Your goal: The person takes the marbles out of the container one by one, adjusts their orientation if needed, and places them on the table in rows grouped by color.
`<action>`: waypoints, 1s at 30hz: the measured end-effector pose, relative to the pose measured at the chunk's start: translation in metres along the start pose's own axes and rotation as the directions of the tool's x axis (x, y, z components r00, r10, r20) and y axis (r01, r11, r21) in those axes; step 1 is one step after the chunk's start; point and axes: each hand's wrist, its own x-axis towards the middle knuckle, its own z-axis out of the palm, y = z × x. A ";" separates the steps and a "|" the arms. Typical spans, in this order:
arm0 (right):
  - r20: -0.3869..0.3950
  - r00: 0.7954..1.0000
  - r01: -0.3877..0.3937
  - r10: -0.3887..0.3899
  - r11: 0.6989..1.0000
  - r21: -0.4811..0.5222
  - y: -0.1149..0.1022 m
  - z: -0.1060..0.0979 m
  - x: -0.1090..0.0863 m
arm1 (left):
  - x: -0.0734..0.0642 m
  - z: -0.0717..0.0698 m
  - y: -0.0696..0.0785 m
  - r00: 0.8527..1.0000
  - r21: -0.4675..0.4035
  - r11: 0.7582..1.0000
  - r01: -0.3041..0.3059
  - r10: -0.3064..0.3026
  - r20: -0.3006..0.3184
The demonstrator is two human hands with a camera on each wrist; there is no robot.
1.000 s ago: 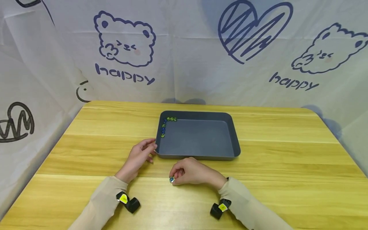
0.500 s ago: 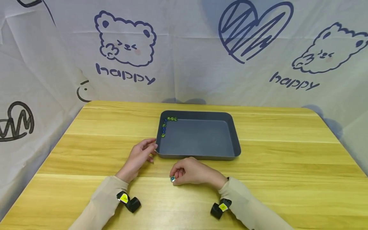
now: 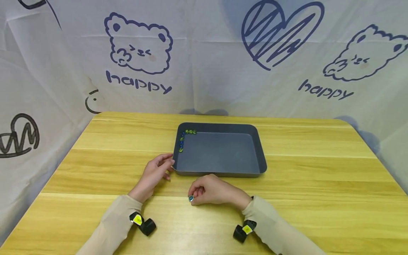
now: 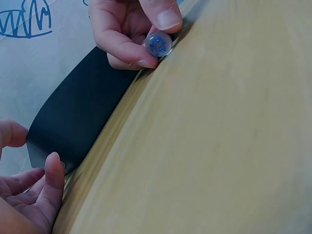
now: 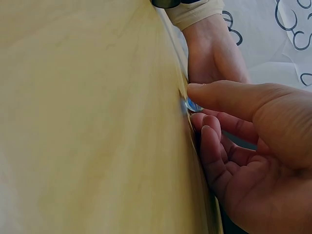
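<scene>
My right hand (image 3: 208, 190) pinches a clear glass marble (image 4: 159, 44) with a blue swirl between thumb and fingertips, low over the table in front of the tray. In the right wrist view, the thumb partly covers this marble (image 5: 193, 106). The dark grey rectangular tray (image 3: 220, 156) lies on the table just beyond it. My left hand (image 3: 155, 173) is at the tray's front left corner, its relaxed fingers against the side wall. Inside the tray, several green and blue marbles (image 3: 181, 144) form an L along the left wall and the back left corner.
The light wood table (image 3: 318, 184) stretches out on both sides of the tray. Behind it hangs a white cloth (image 3: 210, 71) with drawn bears and a heart. Black wrist cameras (image 3: 148, 227) sit on both sleeves.
</scene>
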 end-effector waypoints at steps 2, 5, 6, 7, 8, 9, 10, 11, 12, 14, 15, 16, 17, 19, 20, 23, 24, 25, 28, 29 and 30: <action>0.006 1.000 -0.001 0.001 1.000 0.006 0.000 0.000 0.000 | 0.001 0.000 0.000 1.000 0.001 1.000 0.001 -0.001 -0.001; 0.012 1.000 -0.001 0.001 1.000 0.015 0.000 -0.001 0.000 | 0.001 0.000 0.000 1.000 0.002 1.000 0.004 -0.004 -0.004; 0.013 1.000 -0.002 0.002 1.000 0.018 0.000 -0.001 0.000 | 0.001 0.000 0.000 1.000 0.003 1.000 0.005 -0.005 -0.005; 0.014 1.000 -0.003 0.002 1.000 0.020 -0.001 -0.001 0.000 | 0.001 0.000 0.001 1.000 0.006 1.000 0.004 -0.004 -0.007; 0.014 1.000 -0.002 0.001 1.000 0.020 -0.001 -0.001 0.000 | 0.000 0.000 0.001 1.000 0.008 1.000 0.003 -0.003 -0.007; 0.014 1.000 0.000 0.000 1.000 0.020 -0.001 -0.001 0.000 | 0.000 0.000 0.001 1.000 0.009 1.000 0.003 -0.003 -0.008; 0.014 1.000 0.001 -0.001 1.000 0.021 -0.001 -0.001 -0.001 | 0.000 0.000 0.001 1.000 0.009 1.000 0.003 -0.003 -0.009; 0.015 1.000 0.002 -0.002 1.000 0.021 -0.001 -0.001 -0.001 | 0.000 0.000 0.001 1.000 0.010 1.000 0.003 -0.003 -0.008; 0.015 1.000 0.003 -0.004 1.000 0.021 -0.001 -0.001 -0.001 | 0.000 0.000 0.001 1.000 0.011 1.000 0.003 -0.003 -0.008; 0.016 1.000 0.005 -0.005 1.000 0.021 -0.001 -0.001 0.000 | 0.000 0.000 0.001 1.000 0.010 1.000 0.003 -0.003 -0.007; 0.017 1.000 0.005 -0.006 1.000 0.021 -0.001 -0.001 0.000 | 0.000 0.000 0.001 1.000 0.010 1.000 0.003 -0.003 -0.006; 0.017 1.000 0.005 -0.005 1.000 0.021 -0.001 -0.001 0.000 | 0.000 0.000 0.001 1.000 0.009 1.000 0.003 -0.003 -0.006; 0.018 1.000 0.004 -0.004 1.000 0.021 -0.001 -0.001 0.000 | 0.000 0.000 0.001 1.000 0.009 1.000 0.003 -0.003 -0.005; 0.019 1.000 0.002 -0.002 1.000 0.021 -0.001 -0.001 0.000 | 0.000 0.000 0.001 1.000 0.008 1.000 0.003 -0.003 -0.004; 0.020 1.000 0.001 -0.002 1.000 0.021 -0.001 -0.001 0.000 | 0.000 0.000 0.001 1.000 0.008 1.000 0.003 -0.003 -0.002; 0.022 1.000 -0.001 0.001 1.000 0.020 -0.001 -0.001 0.000 | 0.000 0.000 0.001 1.000 0.006 1.000 0.003 -0.003 -0.002; 0.023 1.000 -0.002 0.001 1.000 0.018 -0.001 -0.001 0.000 | 0.000 0.000 0.001 1.000 0.004 1.000 0.002 -0.002 -0.002; 0.023 1.000 -0.002 0.001 1.000 0.017 -0.001 -0.001 0.000 | 0.000 0.000 0.001 1.000 0.004 1.000 0.002 -0.002 -0.002; 0.026 1.000 -0.004 0.004 1.000 0.015 -0.002 -0.001 0.000 | 0.001 0.000 0.000 1.000 0.003 1.000 0.000 0.000 -0.002; 0.026 1.000 -0.004 0.003 1.000 0.013 -0.002 -0.001 0.000 | 0.001 0.000 0.000 1.000 0.003 1.000 0.000 0.000 -0.002; 0.026 1.000 -0.007 0.007 1.000 0.016 -0.002 -0.001 0.000 | 0.001 0.000 0.000 1.000 0.004 1.000 -0.001 0.001 -0.002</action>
